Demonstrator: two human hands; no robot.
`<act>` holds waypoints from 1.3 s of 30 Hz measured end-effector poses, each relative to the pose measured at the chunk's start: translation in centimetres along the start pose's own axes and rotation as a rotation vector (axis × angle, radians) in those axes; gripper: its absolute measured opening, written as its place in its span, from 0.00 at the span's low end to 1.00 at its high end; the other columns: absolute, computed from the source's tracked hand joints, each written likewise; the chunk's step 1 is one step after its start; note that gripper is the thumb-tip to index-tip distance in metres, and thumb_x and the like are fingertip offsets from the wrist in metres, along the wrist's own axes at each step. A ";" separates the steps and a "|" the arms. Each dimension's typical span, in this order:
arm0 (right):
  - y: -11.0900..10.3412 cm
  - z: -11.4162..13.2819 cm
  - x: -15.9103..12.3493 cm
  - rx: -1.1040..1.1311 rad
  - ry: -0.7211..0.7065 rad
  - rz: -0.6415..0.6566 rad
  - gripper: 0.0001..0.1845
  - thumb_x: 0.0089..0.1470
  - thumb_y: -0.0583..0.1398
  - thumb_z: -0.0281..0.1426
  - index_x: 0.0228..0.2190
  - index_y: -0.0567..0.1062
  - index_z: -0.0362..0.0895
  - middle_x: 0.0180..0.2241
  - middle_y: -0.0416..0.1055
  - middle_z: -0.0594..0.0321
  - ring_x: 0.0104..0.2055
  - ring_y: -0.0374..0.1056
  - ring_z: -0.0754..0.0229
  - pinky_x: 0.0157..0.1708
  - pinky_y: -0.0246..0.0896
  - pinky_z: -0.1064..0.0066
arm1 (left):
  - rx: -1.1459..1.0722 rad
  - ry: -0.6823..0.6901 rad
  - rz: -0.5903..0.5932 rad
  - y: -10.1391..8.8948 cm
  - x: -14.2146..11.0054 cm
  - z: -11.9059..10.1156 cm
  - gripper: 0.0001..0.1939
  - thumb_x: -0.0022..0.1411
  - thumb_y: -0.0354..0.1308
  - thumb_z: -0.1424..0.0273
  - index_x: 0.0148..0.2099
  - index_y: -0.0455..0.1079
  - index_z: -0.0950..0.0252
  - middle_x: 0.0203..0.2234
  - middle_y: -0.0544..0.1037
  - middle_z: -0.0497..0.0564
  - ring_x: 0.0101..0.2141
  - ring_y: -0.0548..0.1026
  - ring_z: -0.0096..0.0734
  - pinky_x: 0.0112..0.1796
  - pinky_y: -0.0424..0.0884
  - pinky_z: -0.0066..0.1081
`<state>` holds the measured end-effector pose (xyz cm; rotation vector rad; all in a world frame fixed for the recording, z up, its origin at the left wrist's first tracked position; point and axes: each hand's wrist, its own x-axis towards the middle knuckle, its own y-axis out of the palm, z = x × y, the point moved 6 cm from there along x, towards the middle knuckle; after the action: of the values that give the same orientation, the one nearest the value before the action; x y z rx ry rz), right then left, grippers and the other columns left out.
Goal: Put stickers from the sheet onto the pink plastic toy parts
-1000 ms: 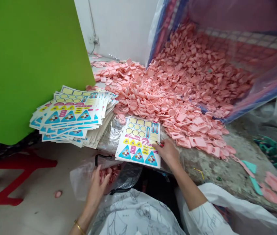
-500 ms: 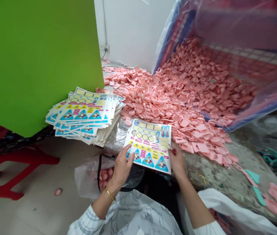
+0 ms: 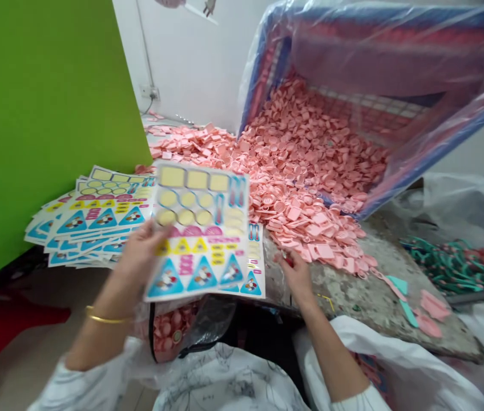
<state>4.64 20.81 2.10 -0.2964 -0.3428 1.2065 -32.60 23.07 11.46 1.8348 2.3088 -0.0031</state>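
Note:
My left hand (image 3: 137, 260), blurred by motion, grips the left edge of a sticker sheet (image 3: 194, 234) printed with yellow shapes, pink pieces and blue triangles. The sheet is raised off the table and tilted toward me. Beneath its right side another sticker sheet (image 3: 255, 277) lies at the table edge, mostly covered. Just right of that lower sheet is my right hand (image 3: 297, 277), its fingers curled in, with a small red spot near the fingertips; what they hold, if anything, is unclear. To the left of my left hand sits a loose stack of sticker sheets (image 3: 85, 222).
Pink plastic pieces (image 3: 293, 200) spill from a tipped, plastic-lined crate (image 3: 430, 142) over the worn table (image 3: 353, 291). A green panel (image 3: 49, 114) stands at left. Below are a bag of pink pieces (image 3: 171, 331), a red stool (image 3: 15, 322) and a white sack (image 3: 379, 337).
My left hand has lifted a sticker sheet off the table and moved left with it, exposing another underneath. My right hand has come away from the sheet. The camera view has shifted right.

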 end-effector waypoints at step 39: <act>5.4 5.5 -1.1 0.415 0.003 0.549 0.14 0.45 0.65 0.40 0.32 0.77 0.45 0.26 0.69 0.67 0.26 0.60 0.65 0.27 0.56 0.74 | -0.501 -0.660 0.626 12.5 -8.5 11.7 0.25 0.57 0.64 0.55 0.50 0.72 0.67 0.42 0.81 0.62 0.41 0.81 0.41 0.45 0.74 0.36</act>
<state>-2.59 21.76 4.84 -0.0253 0.0053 1.7792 -16.97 16.33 2.77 1.8247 1.1263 0.0465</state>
